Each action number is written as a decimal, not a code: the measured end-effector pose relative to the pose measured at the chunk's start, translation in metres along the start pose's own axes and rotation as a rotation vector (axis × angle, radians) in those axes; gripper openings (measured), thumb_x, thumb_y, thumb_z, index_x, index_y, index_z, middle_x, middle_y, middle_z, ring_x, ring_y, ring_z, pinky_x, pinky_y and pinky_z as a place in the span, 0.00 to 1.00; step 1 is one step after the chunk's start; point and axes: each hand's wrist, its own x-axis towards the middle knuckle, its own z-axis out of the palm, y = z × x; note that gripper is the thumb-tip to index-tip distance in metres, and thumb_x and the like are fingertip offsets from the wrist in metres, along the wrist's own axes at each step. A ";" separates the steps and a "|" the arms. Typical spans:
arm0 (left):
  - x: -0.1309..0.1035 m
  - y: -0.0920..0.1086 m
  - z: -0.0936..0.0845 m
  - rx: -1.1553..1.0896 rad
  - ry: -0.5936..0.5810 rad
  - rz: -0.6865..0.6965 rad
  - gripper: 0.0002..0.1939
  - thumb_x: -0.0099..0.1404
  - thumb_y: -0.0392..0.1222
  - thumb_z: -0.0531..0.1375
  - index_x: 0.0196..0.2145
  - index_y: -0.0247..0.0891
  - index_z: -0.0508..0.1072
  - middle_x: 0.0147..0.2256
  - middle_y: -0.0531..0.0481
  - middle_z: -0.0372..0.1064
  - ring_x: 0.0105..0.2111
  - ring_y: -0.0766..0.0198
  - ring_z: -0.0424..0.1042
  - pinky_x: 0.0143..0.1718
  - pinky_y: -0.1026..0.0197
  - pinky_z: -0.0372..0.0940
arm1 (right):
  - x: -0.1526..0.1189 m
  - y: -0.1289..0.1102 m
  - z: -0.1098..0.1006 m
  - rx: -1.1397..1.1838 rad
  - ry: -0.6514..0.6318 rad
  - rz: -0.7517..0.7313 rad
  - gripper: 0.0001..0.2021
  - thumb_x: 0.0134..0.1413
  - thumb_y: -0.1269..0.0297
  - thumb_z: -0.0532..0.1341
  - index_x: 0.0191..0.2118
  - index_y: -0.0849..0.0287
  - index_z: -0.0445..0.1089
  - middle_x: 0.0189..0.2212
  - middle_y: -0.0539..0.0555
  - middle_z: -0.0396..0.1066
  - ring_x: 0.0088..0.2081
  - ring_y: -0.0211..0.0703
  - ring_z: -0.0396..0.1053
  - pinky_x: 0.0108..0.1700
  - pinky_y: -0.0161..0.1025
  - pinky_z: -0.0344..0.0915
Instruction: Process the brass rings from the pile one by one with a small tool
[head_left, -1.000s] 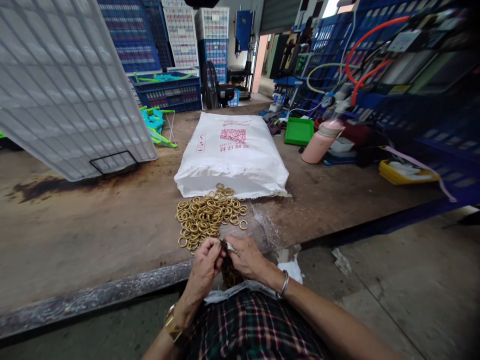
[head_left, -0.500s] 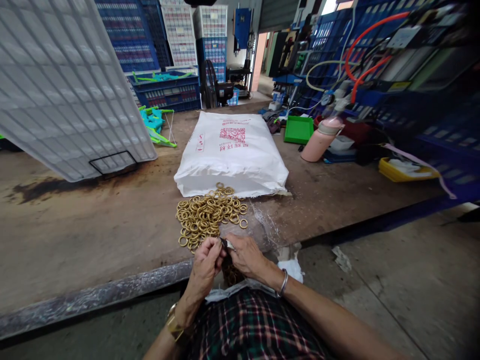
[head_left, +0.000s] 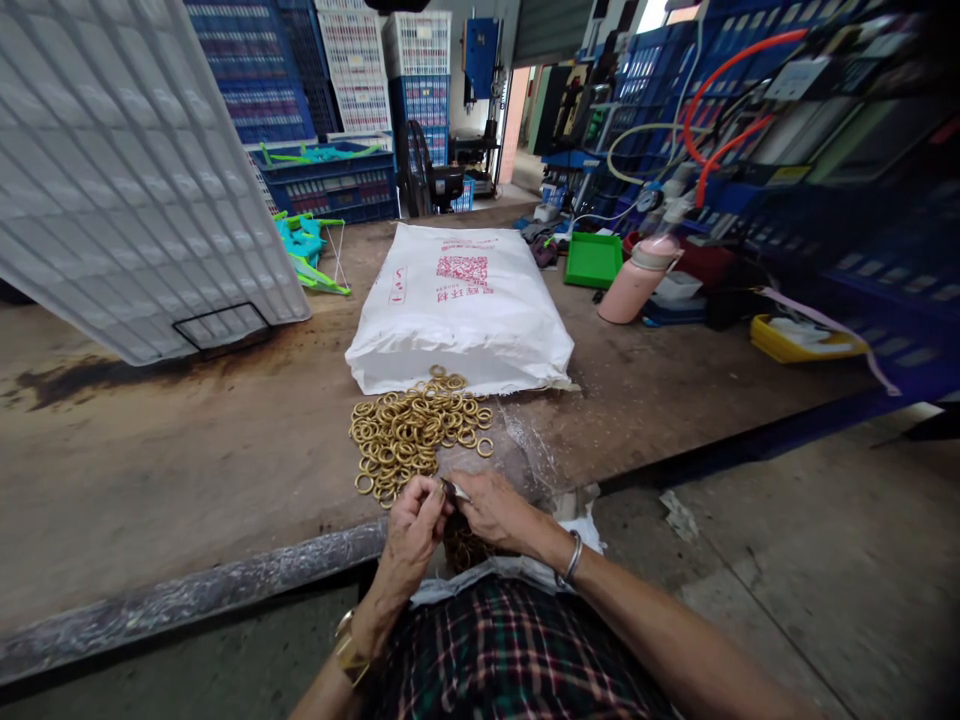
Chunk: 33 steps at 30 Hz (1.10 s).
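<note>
My left hand [head_left: 412, 515] and my right hand [head_left: 499, 510] meet at the table's near edge, just below a pile of brass rings [head_left: 409, 435]. The left hand is closed, thumb and fingertips pinched together on something too small to make out. In the closed right hand is a small dark and pale tool [head_left: 454, 491], its end against the left fingertips; its exact kind is unclear. Below both hands, darker rings [head_left: 465, 550] lie in a white cloth or bag [head_left: 495, 570] at my lap, partly hidden by the hands.
Behind the pile lies a full white sack [head_left: 457, 300] with red print. At left leans a white plastic crate [head_left: 150, 180], near green-and-blue plastic pieces [head_left: 311, 250]. Rightward are a green tray [head_left: 592, 260], a pink bottle [head_left: 637, 282] and a yellow tray [head_left: 799, 342].
The view has shifted very slightly. Both hands stay together in nearly the same place, with the small tool turned a little between them. The ring pile looks unchanged.
</note>
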 end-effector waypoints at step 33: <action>-0.013 0.012 0.001 -0.627 -0.054 -0.333 0.15 0.49 0.42 0.67 0.34 0.37 0.68 0.26 0.51 0.70 0.22 0.70 0.67 0.16 0.72 0.54 | 0.012 0.030 -0.023 -0.226 0.218 0.450 0.10 0.58 0.64 0.53 0.45 0.59 0.61 0.41 0.58 0.70 0.37 0.45 0.70 0.34 0.37 0.57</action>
